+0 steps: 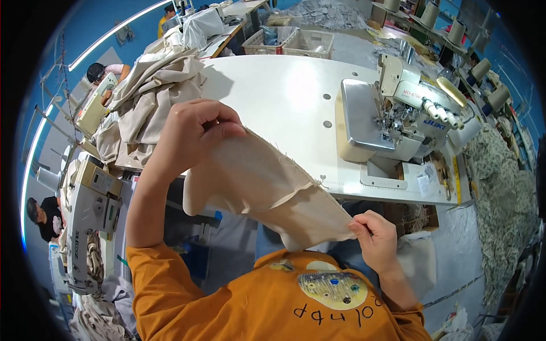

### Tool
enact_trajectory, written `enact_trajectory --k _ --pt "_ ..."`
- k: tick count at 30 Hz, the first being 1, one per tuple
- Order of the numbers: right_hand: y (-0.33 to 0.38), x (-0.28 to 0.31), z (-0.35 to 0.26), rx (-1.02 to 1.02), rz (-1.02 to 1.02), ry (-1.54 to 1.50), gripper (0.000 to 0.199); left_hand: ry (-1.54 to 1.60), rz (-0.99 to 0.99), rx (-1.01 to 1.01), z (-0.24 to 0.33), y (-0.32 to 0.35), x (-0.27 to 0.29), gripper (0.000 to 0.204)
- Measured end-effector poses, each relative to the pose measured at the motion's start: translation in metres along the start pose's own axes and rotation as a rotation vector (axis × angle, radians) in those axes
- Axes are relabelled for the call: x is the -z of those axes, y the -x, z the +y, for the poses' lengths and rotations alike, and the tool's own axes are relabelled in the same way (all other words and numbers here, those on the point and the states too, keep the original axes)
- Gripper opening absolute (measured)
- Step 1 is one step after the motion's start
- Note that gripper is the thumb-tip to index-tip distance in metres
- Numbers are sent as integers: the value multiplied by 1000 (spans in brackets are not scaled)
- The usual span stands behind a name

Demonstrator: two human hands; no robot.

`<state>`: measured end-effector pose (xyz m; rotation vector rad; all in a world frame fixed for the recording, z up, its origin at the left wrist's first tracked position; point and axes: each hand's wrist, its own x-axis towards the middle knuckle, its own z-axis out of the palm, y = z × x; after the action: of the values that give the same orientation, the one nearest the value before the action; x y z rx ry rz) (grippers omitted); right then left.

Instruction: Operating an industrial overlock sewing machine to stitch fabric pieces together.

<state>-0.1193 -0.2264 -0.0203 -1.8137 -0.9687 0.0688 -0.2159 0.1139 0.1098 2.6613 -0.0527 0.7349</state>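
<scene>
A beige fabric piece point(267, 184) is stretched between my two hands over the front edge of the white sewing table point(273, 85). Its upper edge is frayed, and a seam crosses it near the middle. My left hand point(199, 128) is closed on the fabric's upper left corner. At the lower right end, my right hand point(372, 236) pinches the other corner between thumb and fingers. Beyond my right hand stands a white overlock sewing machine point(418, 94) with a shiny metal cover plate point(364, 113).
A heap of beige cloth point(159, 91) lies at the table's left. Plastic baskets point(307, 44) stand behind the table. Another sewing machine point(85, 227) is at my left, and grey-green material point(495, 210) is piled at right. Thread cones point(429, 14) stand at upper right. Other people sit farther left.
</scene>
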Motion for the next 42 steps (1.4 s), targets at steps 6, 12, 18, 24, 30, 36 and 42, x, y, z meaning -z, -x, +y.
enact_trajectory --k 6,12,18,24,30,36,42 --pt "3 -1 5 -5 -37 -45 13 266 -191 301 -8 -1 9 7" --pt "3 -10 12 30 17 -36 8 352 -254 260 -21 -3 1 6" --pt "-2 -12 13 284 152 85 14 491 -51 353 -16 2 -14 4" --pt "-12 -5 1 376 119 212 15 571 60 261 -15 3 -21 7" --pt "-15 -7 2 279 45 135 15 582 123 230 -21 3 -22 11" --pt "-21 -14 -3 143 41 64 16 608 232 182 -20 1 -18 14" --pt "-26 -22 3 216 53 59 28 611 320 89 -7 -11 -8 14"
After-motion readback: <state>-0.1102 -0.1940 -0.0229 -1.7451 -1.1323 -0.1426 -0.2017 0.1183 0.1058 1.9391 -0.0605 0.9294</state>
